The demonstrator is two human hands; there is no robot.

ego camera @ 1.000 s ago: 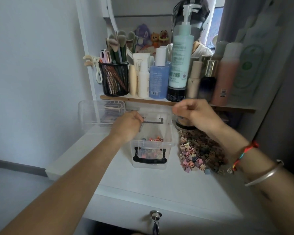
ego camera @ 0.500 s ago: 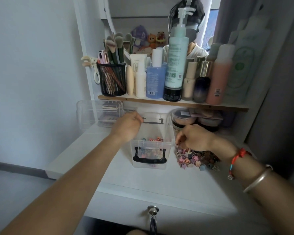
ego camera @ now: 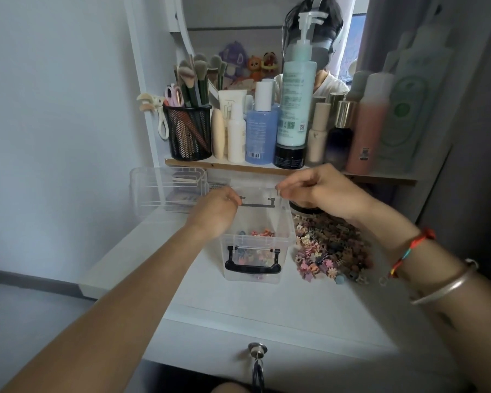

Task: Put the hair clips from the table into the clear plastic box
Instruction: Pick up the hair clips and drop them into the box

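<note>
Head view showed the left hand [ego camera: 216, 211] gripping the clear plastic box [ego camera: 257, 236] rim, steadying it. The right hand [ego camera: 321, 191] hovered over it, fingertips pinched, possibly on one small clip. Most hair clips [ego camera: 329, 248] lay heaped just beside the box.

We see a white desk [ego camera: 238, 304] with a clear plastic box [ego camera: 257, 245] standing open near its middle, a black handle on the front wall. At the box's 3 o'clock, just beside it, a heap of small hair clips [ego camera: 328, 251] lies spread on the desktop. At its 10 o'clock sits a second clear container [ego camera: 165, 191]. At 12 o'clock a wooden shelf [ego camera: 267, 167] carries bottles and a black mesh cup [ego camera: 189, 131] of brushes.
</note>
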